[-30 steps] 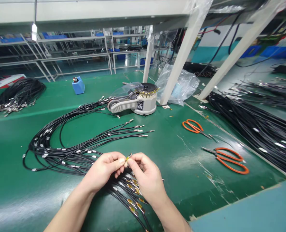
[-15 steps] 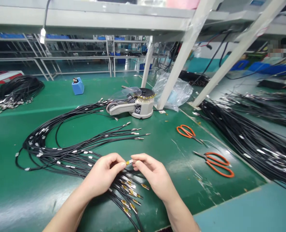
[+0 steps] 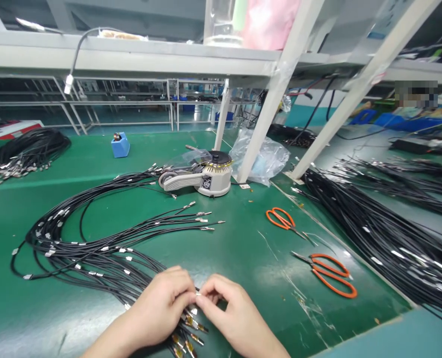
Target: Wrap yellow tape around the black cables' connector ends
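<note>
Both forearms came in from the bottom edge, left and right of centre, angled inward so the hands met. Left hand [image 3: 168,306]: back up, fingers curled, thumb and index in a narrow pinch. Right hand [image 3: 231,311]: mirrored it, thumb and index pinched, other fingers tucked under the palm. Both pinches held one small pale piece [image 3: 198,294], mostly hidden, so I can't tell which end each had. Tips of the two hands almost touched.

Just below the grip, partly behind the hands: cable ends with yellow tape [image 3: 189,345]. Black cables [image 3: 105,261] ran out left of the grip and looped back, some tips ending just above it. All on the green bench [image 3: 243,253].

Right of the grip: orange-handled scissors [image 3: 312,261], second pair [image 3: 292,227] slightly farther up. Well right, past the bench edge strip: big cable pile [image 3: 358,238].

Beyond the grip: tape dispenser [image 3: 215,181], with a clear plastic bag [image 3: 260,156] behind it to the right. Far left of the grip: blue holder [image 3: 121,147] and another cable heap [image 3: 30,149].
</note>
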Motion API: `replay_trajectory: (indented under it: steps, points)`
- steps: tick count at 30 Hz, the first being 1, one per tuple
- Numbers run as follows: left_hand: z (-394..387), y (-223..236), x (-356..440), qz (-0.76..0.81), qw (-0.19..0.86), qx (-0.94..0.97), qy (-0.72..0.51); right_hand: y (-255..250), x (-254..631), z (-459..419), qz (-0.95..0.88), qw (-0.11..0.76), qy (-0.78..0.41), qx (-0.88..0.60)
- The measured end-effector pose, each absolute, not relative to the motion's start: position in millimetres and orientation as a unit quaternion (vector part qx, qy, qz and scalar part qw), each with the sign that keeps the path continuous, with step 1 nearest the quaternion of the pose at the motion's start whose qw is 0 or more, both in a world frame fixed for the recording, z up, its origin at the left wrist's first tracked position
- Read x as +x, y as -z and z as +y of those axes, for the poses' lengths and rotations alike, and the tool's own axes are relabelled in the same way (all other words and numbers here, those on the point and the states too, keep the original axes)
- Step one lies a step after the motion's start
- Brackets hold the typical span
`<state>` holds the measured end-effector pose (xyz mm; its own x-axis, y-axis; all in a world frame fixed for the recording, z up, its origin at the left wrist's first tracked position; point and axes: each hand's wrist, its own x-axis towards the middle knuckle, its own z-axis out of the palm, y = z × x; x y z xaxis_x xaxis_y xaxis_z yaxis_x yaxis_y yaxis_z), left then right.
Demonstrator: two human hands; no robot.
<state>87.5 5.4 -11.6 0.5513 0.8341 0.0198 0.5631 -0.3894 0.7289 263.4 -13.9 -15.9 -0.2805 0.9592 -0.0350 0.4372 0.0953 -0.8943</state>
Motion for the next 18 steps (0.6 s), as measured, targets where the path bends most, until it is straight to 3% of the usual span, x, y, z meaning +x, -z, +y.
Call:
replay_trajectory:
  steps: [4,9,14,18]
  points:
    - [24,2,91,0.397,0.407,0.813,-0.126,24,266,-18,-0.71,0.28,-0.37,-0.53]
    - [82,18,115,0.454,0.139,0.846,-0.243,28,281,-14,-0.767,0.259,-0.323,-0.49]
    - [119,50,143,0.459,0.078,0.844,-0.265,2,325,34,-0.606,0.398,-0.394,-0.565]
    - [115,49,145,0.454,0.062,0.838,-0.295,-29,355,116,-0.485,0.485,-0.433,-0.585]
